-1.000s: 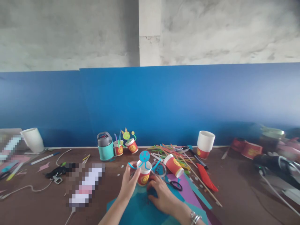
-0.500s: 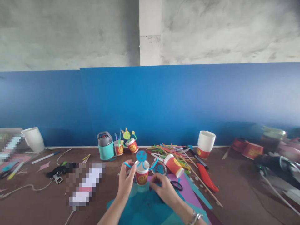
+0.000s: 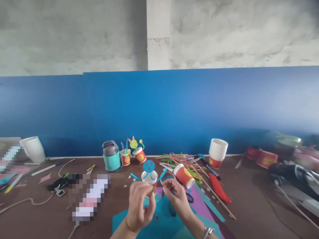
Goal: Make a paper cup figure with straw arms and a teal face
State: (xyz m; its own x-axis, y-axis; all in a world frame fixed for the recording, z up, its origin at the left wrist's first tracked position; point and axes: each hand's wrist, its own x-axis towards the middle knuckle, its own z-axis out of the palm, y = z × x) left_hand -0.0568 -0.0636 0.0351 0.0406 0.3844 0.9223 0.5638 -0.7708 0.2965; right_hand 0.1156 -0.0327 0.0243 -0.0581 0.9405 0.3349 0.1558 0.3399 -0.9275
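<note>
In front of the red-and-white paper cup point(image 3: 154, 182), my left hand point(image 3: 140, 205) has its fingers curled toward the thumb; whatever it may pinch is too small to make out. My right hand point(image 3: 178, 200) faces it, thumb and fingertips together, their contents hidden. The cup stands upright, partly covered by my left hand. A blue round paper face point(image 3: 149, 166) rises above its rim, with blue arms bent out at both sides. Beneath my hands lie teal paper sheets point(image 3: 139, 219). Dark-handled scissors point(image 3: 189, 198) lie beside my right hand, partly hidden.
A tipped paper cup point(image 3: 184, 176) lies by loose coloured sticks point(image 3: 179, 158) and a red pouch point(image 3: 219, 188). Behind stand a turquoise flask point(image 3: 111, 161), a cup with a green animal figure point(image 3: 139, 155) and stacked white cups point(image 3: 218, 149). A blue partition point(image 3: 159, 109) closes the back.
My left hand has let go of the cup and its blue arm, and come forward in front of the cup with fingers curled. My right hand has risen slightly toward it.
</note>
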